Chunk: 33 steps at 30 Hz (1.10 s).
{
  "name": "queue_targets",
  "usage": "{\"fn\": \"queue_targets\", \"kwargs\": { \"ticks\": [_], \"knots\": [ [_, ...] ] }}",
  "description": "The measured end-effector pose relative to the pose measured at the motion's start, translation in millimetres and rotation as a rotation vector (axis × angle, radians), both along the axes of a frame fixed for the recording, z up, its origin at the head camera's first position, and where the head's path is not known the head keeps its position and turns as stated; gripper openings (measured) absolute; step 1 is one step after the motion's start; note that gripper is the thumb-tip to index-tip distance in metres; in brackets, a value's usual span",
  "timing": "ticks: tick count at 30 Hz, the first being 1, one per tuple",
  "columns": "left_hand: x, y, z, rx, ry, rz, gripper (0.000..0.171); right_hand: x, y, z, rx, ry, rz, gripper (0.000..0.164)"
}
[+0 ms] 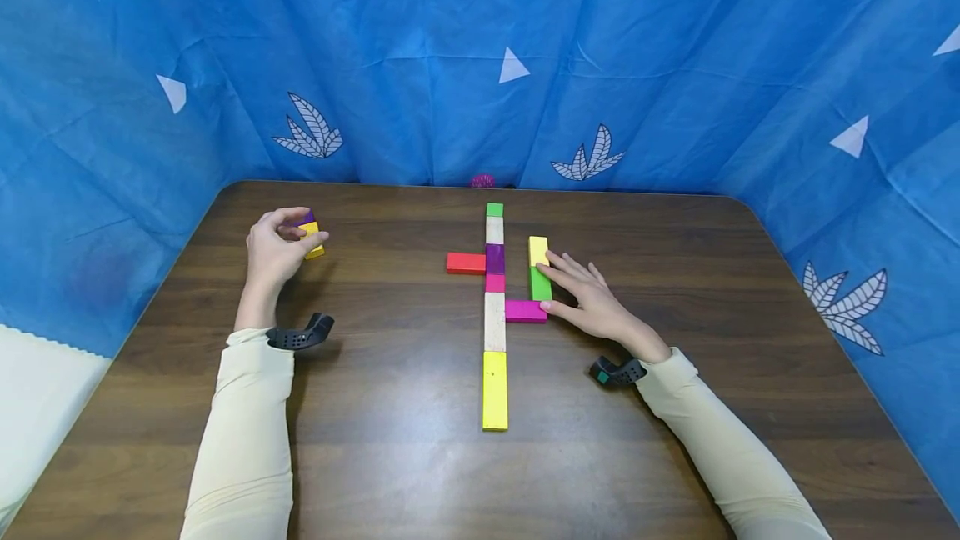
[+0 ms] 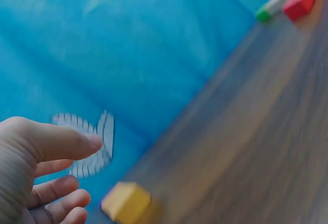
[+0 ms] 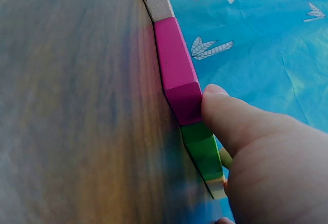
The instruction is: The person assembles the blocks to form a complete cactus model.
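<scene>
At the far left of the table, my left hand (image 1: 273,248) is beside a small yellow block (image 1: 312,242) with a purple block (image 1: 306,218) behind it. The left wrist view shows its thumb and fingers apart from the yellow block (image 2: 126,202), with nothing between them. My right hand (image 1: 592,298) has its fingers spread at a pale yellow block (image 1: 538,250) and a green block (image 1: 540,283) set end to end. Its thumb tip touches the end of a magenta block (image 3: 177,60), which sticks out sideways from a long row. The other fingertips are mostly hidden in the right wrist view.
The row runs lengthwise, from a yellow block (image 1: 495,390) through a whitish block (image 1: 495,322), a pink block (image 1: 495,282) and a purple block (image 1: 495,258) to a green block (image 1: 495,209). A red block (image 1: 466,263) juts left. Blue cloth (image 1: 420,65) hangs behind the wooden table (image 1: 405,473).
</scene>
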<state>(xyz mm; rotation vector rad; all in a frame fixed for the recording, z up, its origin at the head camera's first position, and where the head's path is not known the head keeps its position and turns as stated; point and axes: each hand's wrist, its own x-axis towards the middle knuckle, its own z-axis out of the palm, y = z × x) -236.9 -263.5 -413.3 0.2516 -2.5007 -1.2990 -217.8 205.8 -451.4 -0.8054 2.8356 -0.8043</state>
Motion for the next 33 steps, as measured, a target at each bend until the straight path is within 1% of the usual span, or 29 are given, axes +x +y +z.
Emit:
{"fn": "queue_targets", "kwargs": {
  "ticks": [3,6,10,15,18,23,28,33],
  "knots": [
    [3.4,-16.3,-8.5,-0.012,-0.087,0.016,0.055,0.6,0.2,-0.4,0.0,-0.002,-0.004,0.066],
    [3.6,-26.4,-16.4,-0.011,-0.158,-0.007,0.061,1.1,0.4,-0.6,0.002,-0.003,-0.006,0.066],
    [0.2,-34.9,-22.8,-0.002,-0.228,-0.073,0.068,0.4,0.1,-0.5,0.0,-0.006,-0.001,0.065],
    [-5.5,-43.7,-21.0,-0.011,-0.294,-0.17,0.079,-1.4,0.2,-0.6,0.009,0.004,-0.007,0.066],
    [-8.8,-47.7,-19.3,-0.023,-0.314,-0.213,0.083,-2.2,0.4,-1.4,0.014,0.004,-0.009,0.066],
    [-14.7,-51.5,-18.5,-0.028,-0.334,-0.258,0.085,-2.9,0.5,-2.4,0.015,0.001,-0.008,0.066],
    [-19.7,-53.2,-17.2,-0.025,-0.361,-0.294,0.081,-2.4,0.8,-2.2,0.006,0.0,-0.004,0.065],
    [-21.2,-53.7,-15.9,-0.008,-0.369,-0.321,0.076,-1.8,0.6,-1.5,0.003,0.001,0.002,0.065]
  ]
}}
